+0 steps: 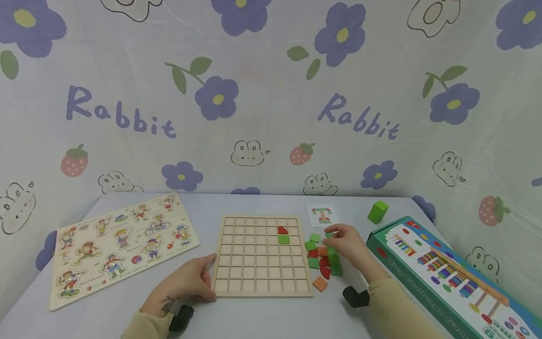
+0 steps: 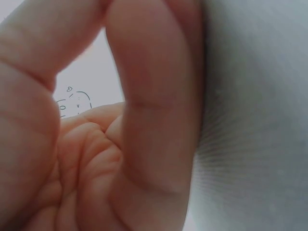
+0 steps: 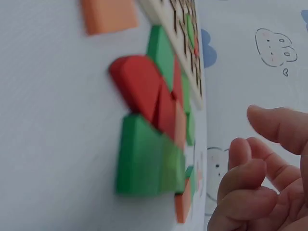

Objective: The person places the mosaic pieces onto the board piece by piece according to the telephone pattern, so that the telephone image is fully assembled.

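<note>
A wooden grid board (image 1: 264,294) lies flat at the middle of the table. At its left edge my left hand (image 1: 186,282) touches the frame with thumb and forefinger spread apart. The left wrist view shows that hand's fingers (image 2: 154,96) close up. Over the far end of a loose group of pieces, my right hand (image 1: 348,247) hovers, its thumb and fingers apart in the right wrist view with nothing between them. A green piece (image 1: 329,235) lies by its fingertips, partly hidden. The board bears a red quarter-round piece (image 1: 282,230) above a green square (image 1: 283,239).
Loose red, green and orange pieces lie right of the board, including an orange square (image 1: 320,284). Behind them is a pattern card (image 1: 320,215). A green block (image 1: 378,212) and a game box (image 1: 423,282) stand right; a picture puzzle board (image 1: 123,249) lies left.
</note>
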A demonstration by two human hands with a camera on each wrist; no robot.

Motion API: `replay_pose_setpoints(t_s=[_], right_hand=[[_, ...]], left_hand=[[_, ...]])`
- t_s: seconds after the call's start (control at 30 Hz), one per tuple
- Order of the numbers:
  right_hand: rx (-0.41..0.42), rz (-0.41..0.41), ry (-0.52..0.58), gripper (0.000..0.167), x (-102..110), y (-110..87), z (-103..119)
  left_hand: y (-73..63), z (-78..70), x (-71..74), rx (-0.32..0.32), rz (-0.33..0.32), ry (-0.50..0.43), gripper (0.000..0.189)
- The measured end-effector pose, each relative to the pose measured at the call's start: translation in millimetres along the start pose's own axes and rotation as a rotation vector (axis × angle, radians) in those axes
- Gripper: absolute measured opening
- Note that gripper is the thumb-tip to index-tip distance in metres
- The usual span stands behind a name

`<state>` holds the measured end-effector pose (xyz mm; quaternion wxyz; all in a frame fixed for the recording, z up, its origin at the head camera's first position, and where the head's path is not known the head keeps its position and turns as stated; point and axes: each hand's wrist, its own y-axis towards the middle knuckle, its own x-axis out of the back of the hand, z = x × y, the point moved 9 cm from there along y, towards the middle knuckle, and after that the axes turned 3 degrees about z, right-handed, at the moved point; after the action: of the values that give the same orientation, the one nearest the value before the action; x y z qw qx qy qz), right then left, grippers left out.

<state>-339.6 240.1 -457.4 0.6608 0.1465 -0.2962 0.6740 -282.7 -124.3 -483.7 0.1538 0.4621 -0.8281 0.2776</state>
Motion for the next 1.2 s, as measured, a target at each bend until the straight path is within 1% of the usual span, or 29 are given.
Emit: replay_pose_setpoints(t_s=[0.07,0.13,0.27,0.53,0.67,0.83,1.03,1.13,1.2], right_hand=[[-0.023,0.007,-0.008,0.035,1,-1.2,-5],[-0.027,0.007,-0.017,0.034,1,-0.7,-6],[-0.032,-0.02,-0.078,0.034,4,4.7,-7],[-0.148,-0.097,-0.234,0.041,13,12.4,-12],[-0.189,-0.101,-0.299,0.037,13,12.7,-14],[-0.223,-0.093,-0.321,0.029,12,14.0,-16],[-0.217,-0.103,-0.346,0.026,11,18.0,-13],[-0.174,-0.131,-0.323,0.029,11,19.5,-5],[-0.112,-0.157,-0.29,0.032,11,20.5,5]], left_hand=[[-0.4,0.1,0.6,0.003,-0.002,-0.001,0.101],[-0.3,0.6,0.8,0.003,0.001,-0.001,0.101],[1.0,2.5,1.2,0.002,0.002,-0.001,0.101],[1.0,1.9,1.6,-0.008,-0.001,0.005,0.102],[-0.1,0.6,1.8,-0.009,-0.003,0.002,0.101],[-1.2,-1.0,1.7,-0.021,-0.001,0.008,0.101],[-1.8,-2.7,1.3,-0.026,0.004,0.001,0.101],[-1.4,-2.7,0.8,-0.025,0.005,-0.002,0.101],[-1.2,-2.6,0.7,-0.024,0.004,-0.003,0.101]])
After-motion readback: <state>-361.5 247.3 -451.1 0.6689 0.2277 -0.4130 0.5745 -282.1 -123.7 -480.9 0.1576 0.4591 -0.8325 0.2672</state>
